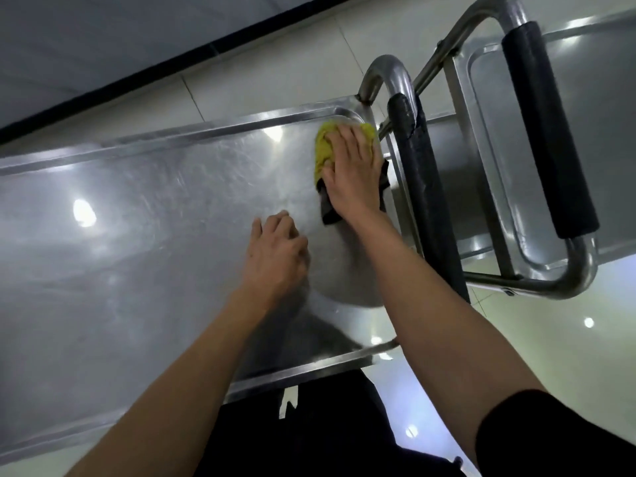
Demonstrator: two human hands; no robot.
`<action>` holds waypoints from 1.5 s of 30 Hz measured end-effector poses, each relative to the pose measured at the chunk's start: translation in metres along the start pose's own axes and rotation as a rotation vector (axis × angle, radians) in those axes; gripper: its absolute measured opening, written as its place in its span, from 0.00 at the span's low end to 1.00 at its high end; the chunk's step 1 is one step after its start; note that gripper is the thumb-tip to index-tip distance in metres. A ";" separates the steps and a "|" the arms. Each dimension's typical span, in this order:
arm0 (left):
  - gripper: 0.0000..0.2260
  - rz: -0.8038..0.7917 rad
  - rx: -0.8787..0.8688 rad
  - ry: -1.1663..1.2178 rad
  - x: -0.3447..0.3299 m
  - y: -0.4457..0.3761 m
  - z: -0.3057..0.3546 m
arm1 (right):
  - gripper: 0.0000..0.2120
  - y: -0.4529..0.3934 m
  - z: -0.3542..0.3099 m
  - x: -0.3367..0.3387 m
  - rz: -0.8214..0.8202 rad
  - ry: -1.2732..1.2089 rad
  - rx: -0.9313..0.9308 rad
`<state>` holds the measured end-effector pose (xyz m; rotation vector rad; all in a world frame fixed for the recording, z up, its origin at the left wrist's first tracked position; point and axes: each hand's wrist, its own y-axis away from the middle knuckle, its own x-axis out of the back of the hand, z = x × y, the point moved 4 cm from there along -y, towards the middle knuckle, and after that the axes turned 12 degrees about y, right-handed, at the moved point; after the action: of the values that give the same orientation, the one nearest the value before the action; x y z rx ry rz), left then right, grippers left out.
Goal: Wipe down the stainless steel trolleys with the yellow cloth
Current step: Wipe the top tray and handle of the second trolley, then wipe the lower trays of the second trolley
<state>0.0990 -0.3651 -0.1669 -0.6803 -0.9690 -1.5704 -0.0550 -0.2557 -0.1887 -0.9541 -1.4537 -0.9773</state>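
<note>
A stainless steel trolley top (144, 215) fills the left and middle of the head view. My right hand (351, 173) presses flat on the yellow cloth (325, 146) in the top's far right corner, beside the black-wrapped handle (423, 187). The cloth has a dark edge sticking out under my palm. My left hand (275, 253) rests on the steel surface nearer me, fingers curled, holding nothing. A second steel trolley (564, 125) with its own black-grip handle (547, 129) stands to the right.
Pale floor tiles (241, 80) run behind the trolley, up to a dark baseboard and wall. Glossy floor (537, 346) shows at the lower right. My dark clothing (309, 425) is against the trolley's near rim.
</note>
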 end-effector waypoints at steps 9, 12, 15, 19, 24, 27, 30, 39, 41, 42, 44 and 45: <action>0.14 -0.018 -0.057 0.038 0.002 0.011 -0.004 | 0.27 -0.012 -0.004 0.004 -0.030 0.029 0.026; 0.17 -0.075 -0.053 -0.041 0.006 0.020 -0.008 | 0.31 0.027 -0.003 0.008 -0.075 0.039 0.014; 0.16 -0.087 -0.043 -0.077 0.007 0.041 -0.016 | 0.31 0.084 -0.005 0.005 -0.117 0.036 0.012; 0.16 -0.070 -0.037 -0.044 0.008 0.081 -0.027 | 0.28 0.166 -0.014 -0.002 -0.133 0.116 -0.022; 0.20 -0.089 -0.035 0.045 0.011 0.146 -0.033 | 0.26 0.260 -0.030 -0.009 -0.156 0.086 -0.145; 0.19 -0.099 -0.014 0.039 0.008 0.165 -0.035 | 0.29 0.293 -0.038 -0.013 -0.221 0.084 -0.217; 0.19 -0.107 0.000 0.024 0.005 0.191 -0.030 | 0.27 0.323 -0.052 -0.009 -0.231 0.062 -0.215; 0.18 0.005 0.109 0.087 -0.012 0.302 -0.032 | 0.24 0.374 -0.078 -0.004 -0.209 0.062 -0.047; 0.19 0.023 0.143 0.076 -0.021 0.335 -0.035 | 0.23 0.385 -0.081 -0.003 -0.159 0.011 0.004; 0.19 0.016 0.158 0.076 -0.026 0.349 -0.037 | 0.23 0.390 -0.083 -0.002 -0.125 -0.046 0.012; 0.19 0.005 0.202 0.098 -0.038 0.379 -0.043 | 0.23 0.405 -0.090 -0.003 -0.074 -0.197 0.001; 0.19 0.004 0.224 0.112 -0.043 0.394 -0.047 | 0.23 0.415 -0.097 -0.004 -0.063 -0.262 0.000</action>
<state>0.4953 -0.4040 -0.1373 -0.4338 -1.0396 -1.4534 0.3675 -0.2069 -0.1572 -1.0716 -1.7106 -0.9230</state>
